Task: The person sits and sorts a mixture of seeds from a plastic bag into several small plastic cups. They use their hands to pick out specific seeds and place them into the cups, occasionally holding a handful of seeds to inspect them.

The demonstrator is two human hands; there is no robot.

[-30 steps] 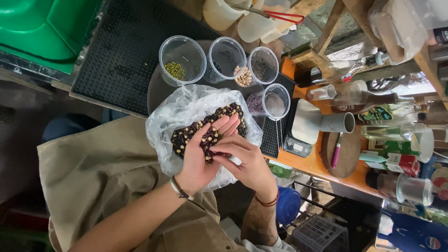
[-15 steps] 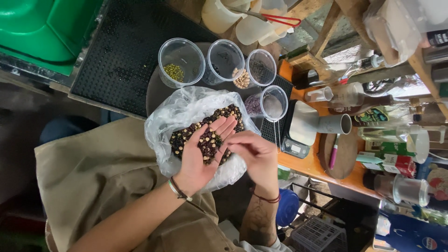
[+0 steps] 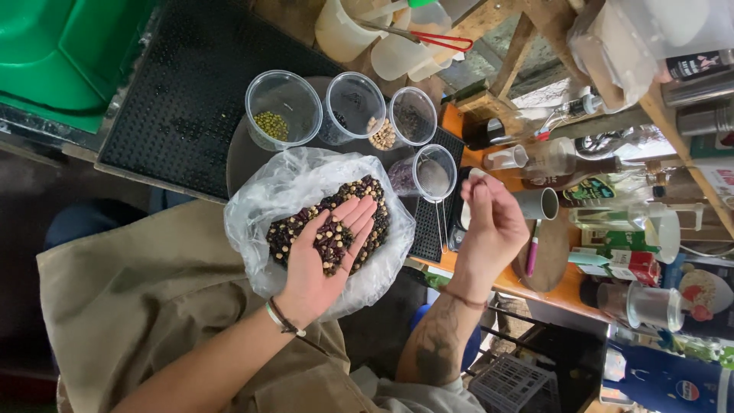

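**Mixed beans cupped in my left hand, right hand raised at the cups**

The mixed beans (image 3: 330,243), dark purple with a few pale ones, lie in a small heap in my left hand (image 3: 325,256). That hand is flat and palm up, fingers stretched toward 1 o'clock, not clenched, only cradling the heap. It rests on more of the same beans inside a crumpled clear plastic bag (image 3: 260,206) that lies open on my lap, on a khaki apron (image 3: 138,306).

My right hand (image 3: 489,229) is at 3 o'clock from the bag, well apart from the left, lifted over the orange bench (image 3: 569,287). Its fingers are drawn together at the tips; I cannot tell whether anything is pinched between them.

At 12 o'clock from the bag is a row of clear plastic cups: one with green beans (image 3: 283,111), one with a few dark beans (image 3: 354,107), and one tilted, with pale beans (image 3: 411,121) at its rim. A fourth cup (image 3: 434,172), just beside the right hand's fingertips, holds purple beans at its lower side.

Beyond the cups lies a black perforated mat (image 3: 191,84), with a green bin (image 3: 69,53) at 10 o'clock. At 3 o'clock the bench carries a grey mug (image 3: 539,204), a pink pen (image 3: 533,256) and bottles.
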